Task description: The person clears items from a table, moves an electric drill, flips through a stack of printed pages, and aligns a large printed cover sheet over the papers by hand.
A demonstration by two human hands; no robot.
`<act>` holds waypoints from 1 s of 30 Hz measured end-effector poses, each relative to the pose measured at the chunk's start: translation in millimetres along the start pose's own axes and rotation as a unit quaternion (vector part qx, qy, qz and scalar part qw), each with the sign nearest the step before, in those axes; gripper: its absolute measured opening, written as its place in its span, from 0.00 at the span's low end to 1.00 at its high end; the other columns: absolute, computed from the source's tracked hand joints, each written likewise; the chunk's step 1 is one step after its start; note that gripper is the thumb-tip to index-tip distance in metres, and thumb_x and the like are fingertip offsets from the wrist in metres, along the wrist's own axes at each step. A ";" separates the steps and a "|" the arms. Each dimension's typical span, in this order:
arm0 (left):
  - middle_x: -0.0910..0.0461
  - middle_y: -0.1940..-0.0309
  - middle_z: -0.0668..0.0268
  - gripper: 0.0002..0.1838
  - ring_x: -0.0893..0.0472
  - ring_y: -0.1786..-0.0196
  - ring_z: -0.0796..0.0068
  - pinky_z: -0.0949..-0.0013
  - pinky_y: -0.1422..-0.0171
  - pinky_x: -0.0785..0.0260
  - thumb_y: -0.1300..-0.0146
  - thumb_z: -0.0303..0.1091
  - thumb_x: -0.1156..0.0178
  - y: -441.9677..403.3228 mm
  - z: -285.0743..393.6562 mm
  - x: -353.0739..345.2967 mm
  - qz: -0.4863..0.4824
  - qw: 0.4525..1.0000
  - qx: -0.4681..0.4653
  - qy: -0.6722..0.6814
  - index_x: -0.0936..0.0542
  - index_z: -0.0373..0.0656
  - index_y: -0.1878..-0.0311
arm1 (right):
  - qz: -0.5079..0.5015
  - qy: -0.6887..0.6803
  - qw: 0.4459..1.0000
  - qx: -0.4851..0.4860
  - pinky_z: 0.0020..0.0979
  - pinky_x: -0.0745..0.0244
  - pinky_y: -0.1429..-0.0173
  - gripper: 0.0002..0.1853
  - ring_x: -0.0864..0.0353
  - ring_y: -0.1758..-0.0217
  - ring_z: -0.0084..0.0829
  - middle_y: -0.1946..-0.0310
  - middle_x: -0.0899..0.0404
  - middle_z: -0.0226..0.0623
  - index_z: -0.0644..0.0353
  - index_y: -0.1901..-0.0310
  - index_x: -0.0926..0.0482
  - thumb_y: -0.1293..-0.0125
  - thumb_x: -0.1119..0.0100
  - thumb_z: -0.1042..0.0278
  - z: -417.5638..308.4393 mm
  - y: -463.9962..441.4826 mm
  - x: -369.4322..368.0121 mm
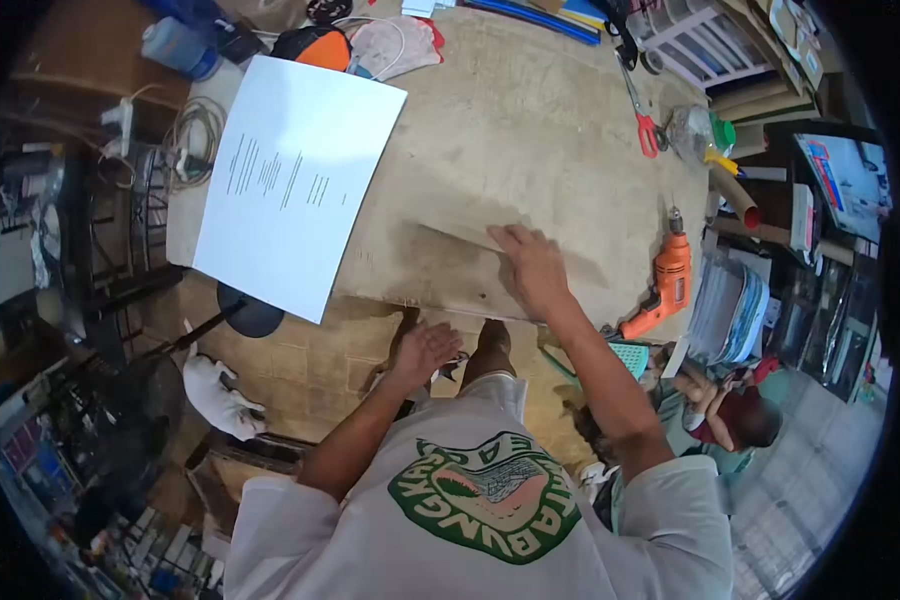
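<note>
My right hand [535, 265] lies over the front part of the wooden tabletop [500, 150], its fingers stretched out towards the left and holding nothing I can see. My left hand [428, 350] hovers just off the table's front edge, palm turned up and fingers loosely extended, with nothing in it. Between the hands, a darker patch shows on the board near the edge. A large white sheet of paper with printed lines [300, 180] covers the left of the table. To the right of my right hand rests an orange power drill [670, 280].
Red-handled scissors [648, 135], a clear jar with a green lid [695, 132] and a cardboard tube [740, 200] are at the right. Gloves [395, 48] and a blue bottle [180, 48] lie at the back left. A white cat [215, 398] is on the floor; another person [730, 415] is at lower right.
</note>
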State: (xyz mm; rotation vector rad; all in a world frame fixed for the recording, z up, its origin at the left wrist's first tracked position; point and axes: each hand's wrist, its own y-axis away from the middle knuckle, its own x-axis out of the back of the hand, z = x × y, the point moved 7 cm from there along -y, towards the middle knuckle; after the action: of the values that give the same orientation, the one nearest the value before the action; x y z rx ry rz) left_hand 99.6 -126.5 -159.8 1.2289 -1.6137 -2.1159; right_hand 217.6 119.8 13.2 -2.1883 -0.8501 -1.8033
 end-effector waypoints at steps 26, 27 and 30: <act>0.38 0.28 0.48 0.46 0.38 0.26 0.45 0.46 0.22 0.47 0.31 0.70 0.71 -38.8 11.7 -92.5 -0.310 0.933 -0.084 0.163 0.43 0.39 0.25 | 0.039 -0.004 0.998 -0.046 0.44 0.23 0.44 0.25 0.19 0.49 0.48 0.49 0.21 0.45 0.47 0.41 0.22 0.41 0.46 0.75 50.5 -64.2 32.0; 0.38 0.28 0.46 0.46 0.38 0.26 0.43 0.46 0.21 0.49 0.31 0.68 0.67 -37.3 14.6 -94.0 -0.304 0.937 -0.072 0.156 0.43 0.37 0.25 | 0.039 -0.003 0.998 -0.050 0.44 0.23 0.44 0.25 0.19 0.49 0.48 0.49 0.21 0.45 0.47 0.41 0.22 0.41 0.46 0.75 48.1 -76.9 25.2; 0.42 0.26 0.44 0.47 0.41 0.25 0.42 0.45 0.20 0.53 0.32 0.68 0.64 -40.9 29.1 -89.9 -0.398 0.891 -0.028 0.216 0.44 0.35 0.25 | 0.057 0.011 0.994 0.095 0.42 0.24 0.43 0.25 0.21 0.47 0.46 0.45 0.22 0.40 0.46 0.41 0.22 0.41 0.45 0.77 6.2 -89.2 15.6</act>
State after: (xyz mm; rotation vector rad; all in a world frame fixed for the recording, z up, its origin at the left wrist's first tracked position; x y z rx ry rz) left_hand 148.0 -36.1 -150.6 2.4258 -0.9132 -1.9874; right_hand 177.0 200.8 7.4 -2.0509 -0.8377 -1.6197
